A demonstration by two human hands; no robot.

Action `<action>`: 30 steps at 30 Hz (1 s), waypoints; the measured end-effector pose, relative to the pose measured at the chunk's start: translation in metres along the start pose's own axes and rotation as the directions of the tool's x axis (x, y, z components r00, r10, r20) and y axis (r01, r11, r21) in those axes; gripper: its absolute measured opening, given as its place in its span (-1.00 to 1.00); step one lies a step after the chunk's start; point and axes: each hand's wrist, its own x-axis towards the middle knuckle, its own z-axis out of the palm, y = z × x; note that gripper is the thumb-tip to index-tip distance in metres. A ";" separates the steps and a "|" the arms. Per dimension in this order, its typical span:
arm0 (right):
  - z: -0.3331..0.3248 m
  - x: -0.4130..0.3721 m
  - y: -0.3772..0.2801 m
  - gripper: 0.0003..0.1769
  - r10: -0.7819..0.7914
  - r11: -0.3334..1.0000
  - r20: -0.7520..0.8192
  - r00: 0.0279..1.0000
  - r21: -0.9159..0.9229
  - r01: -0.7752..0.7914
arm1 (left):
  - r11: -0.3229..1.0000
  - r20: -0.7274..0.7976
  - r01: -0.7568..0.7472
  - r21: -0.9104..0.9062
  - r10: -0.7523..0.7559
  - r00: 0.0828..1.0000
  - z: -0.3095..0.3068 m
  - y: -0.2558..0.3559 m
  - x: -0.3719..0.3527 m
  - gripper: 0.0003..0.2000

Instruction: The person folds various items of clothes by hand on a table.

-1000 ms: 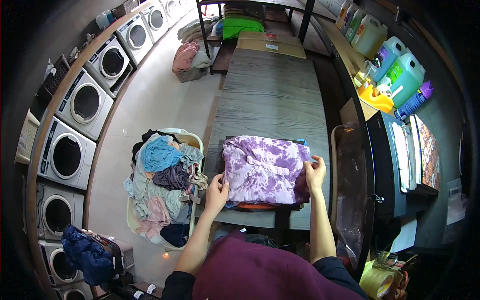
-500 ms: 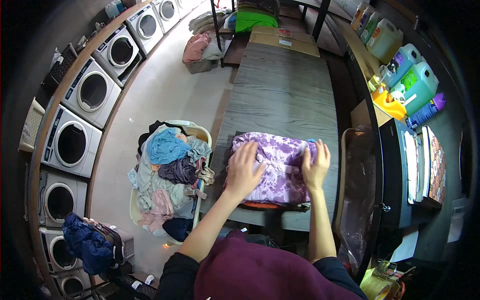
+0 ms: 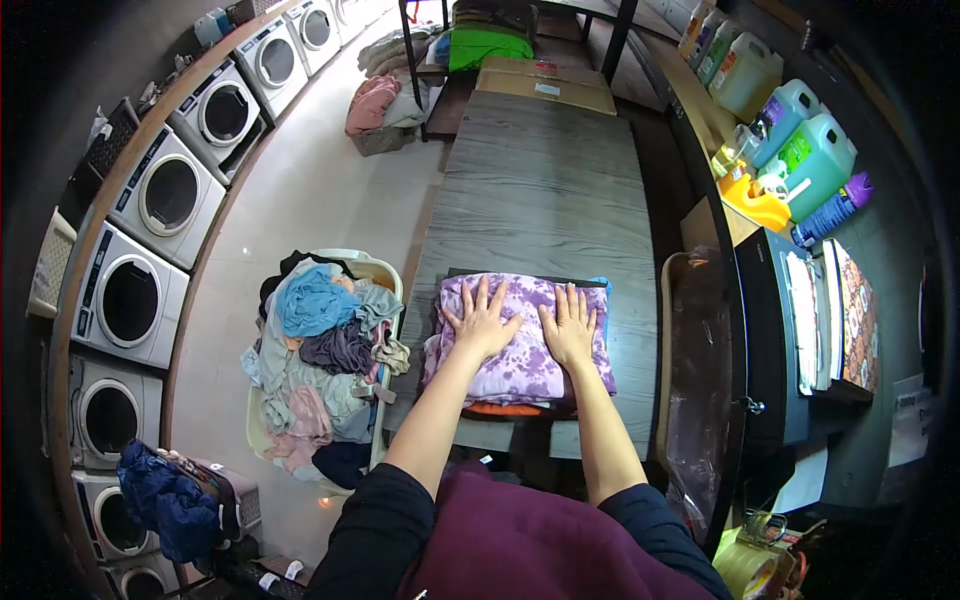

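On the near end of the long grey wood-grain desk [image 3: 545, 190] lies the folded purple-and-white tie-dye garment [image 3: 520, 362], and both hands are right on top of it. Left hand [image 3: 480, 326] lies flat on the left half of the fabric, palm down, fingers [image 3: 483, 296] spread apart and gripping nothing. Right hand [image 3: 569, 330] sits just beside it on the right half, also flat, fingers splayed and pointing away from the person. The two hands are close together but not touching. Under the tie-dye piece a strip of orange cloth [image 3: 505, 408] peeks out at the near edge, a thin black board [image 3: 525, 277] shows along the far edge, and a sliver of blue fabric [image 3: 601, 290] sticks out at the far right corner.

Off the desk's left side, on the floor, stands a pale plastic laundry basket [image 3: 385, 272] heaped with mixed clothes, a light blue garment [image 3: 315, 305] on top. White front-loading washing machines [image 3: 130, 300] line the wall beyond it. To the right hangs a clear plastic bag [image 3: 700, 350], with green and white detergent jugs [image 3: 815, 160] on the shelf above. At the desk's far end sits a flat cardboard box [image 3: 545, 85]
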 end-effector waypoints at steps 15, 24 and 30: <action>-0.025 -0.129 0.042 -0.29 0.054 0.997 0.052 0.997 -0.049 -0.051 | 0.991 -0.087 -0.134 -0.028 0.131 0.987 0.012 -0.014 -0.078 -0.22; -0.051 -0.134 -0.015 -0.31 -0.249 0.968 -0.149 0.957 -0.017 0.250 | 1.000 -0.348 -0.028 0.000 0.026 0.937 0.038 -0.056 -0.149 -0.22; -0.007 -0.144 -0.027 -0.30 -0.361 0.932 -0.003 0.933 -0.036 0.360 | 0.919 -0.285 0.392 0.039 -0.366 0.886 0.027 -0.152 -0.237 -0.19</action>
